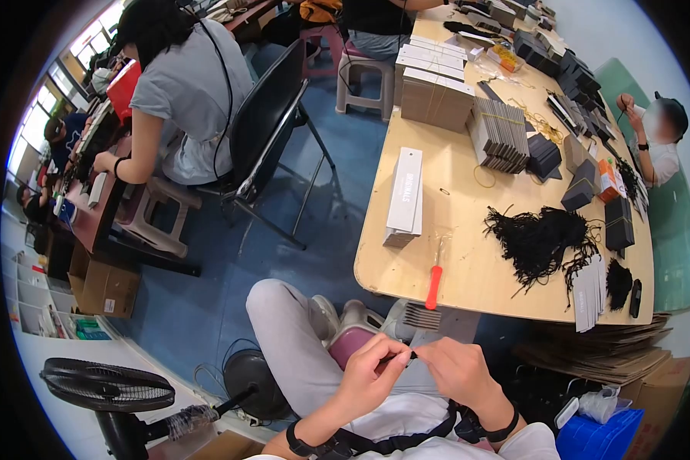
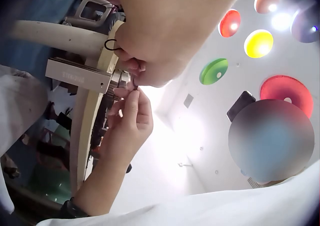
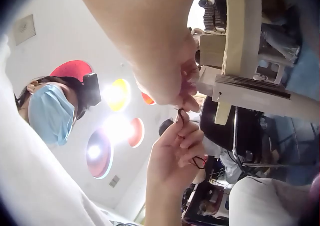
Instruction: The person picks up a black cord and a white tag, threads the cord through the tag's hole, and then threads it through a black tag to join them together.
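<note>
In the head view my left hand (image 1: 376, 374) and right hand (image 1: 458, 369) meet above my lap, in front of the table edge. Between their fingertips runs a thin black cord (image 1: 413, 354), pinched by both thumbs and forefingers. The right wrist view shows the cord (image 3: 181, 115) bent in a small loop where the fingertips come together. Another black loop (image 3: 198, 162) of cord sticks out beside the curled fingers of the left hand (image 3: 172, 158). In the left wrist view the right hand (image 2: 129, 126) pinches from below, fingertips against the left hand's.
On the table (image 1: 391, 264) lie a stack of printed white tags (image 1: 405, 195), a red-handled tool (image 1: 434, 287), a pile of black cords (image 1: 544, 241) and fanned tags (image 1: 589, 295). Banded card stacks (image 1: 437, 96) stand farther back. A fan (image 1: 107, 387) is at lower left.
</note>
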`<state>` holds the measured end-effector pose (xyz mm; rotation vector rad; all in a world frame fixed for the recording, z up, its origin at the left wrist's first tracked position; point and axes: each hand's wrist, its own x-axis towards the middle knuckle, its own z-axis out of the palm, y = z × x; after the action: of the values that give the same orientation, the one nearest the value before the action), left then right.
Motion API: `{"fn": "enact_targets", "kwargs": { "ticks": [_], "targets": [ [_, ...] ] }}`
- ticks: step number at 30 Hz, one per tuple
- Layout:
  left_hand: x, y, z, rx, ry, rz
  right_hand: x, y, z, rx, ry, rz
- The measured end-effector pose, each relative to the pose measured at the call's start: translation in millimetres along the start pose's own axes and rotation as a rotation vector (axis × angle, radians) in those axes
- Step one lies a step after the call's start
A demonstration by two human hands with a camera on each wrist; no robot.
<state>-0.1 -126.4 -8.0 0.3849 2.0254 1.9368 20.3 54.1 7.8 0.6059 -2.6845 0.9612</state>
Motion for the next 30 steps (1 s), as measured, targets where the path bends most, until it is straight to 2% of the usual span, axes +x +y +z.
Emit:
{"fn": "enact_targets", "kwargs": {
  "ticks": [5,7,10,16,19,23,30],
  "targets": [
    [-1,6,1,0.059,-0.005,-0.032,5,8,-6,0.009,-0.023,-0.080],
    [-1,6,2,0.054,-0.003,-0.033,7,9,-13,-0.016,-0.118,-0.126],
    [0,9,6,0.067,0.006,-0.040,10,11,-19,-0.064,-0.162,-0.209],
    [1,3,12,0.026,0.048,-0.073,12,12,-24,-0.266,-0.203,-0.329],
    [5,7,8,0.097,0.003,-0.042,15,14,-27,-0.235,-0.164,-0.351],
    [6,15,2,0.271,-0.098,0.029,14,11,-35,-0.211,-0.230,-0.328],
    [5,24,-1,0.259,-0.153,0.074,10,15,-38,0.054,-0.288,-0.178]
  ]
}}
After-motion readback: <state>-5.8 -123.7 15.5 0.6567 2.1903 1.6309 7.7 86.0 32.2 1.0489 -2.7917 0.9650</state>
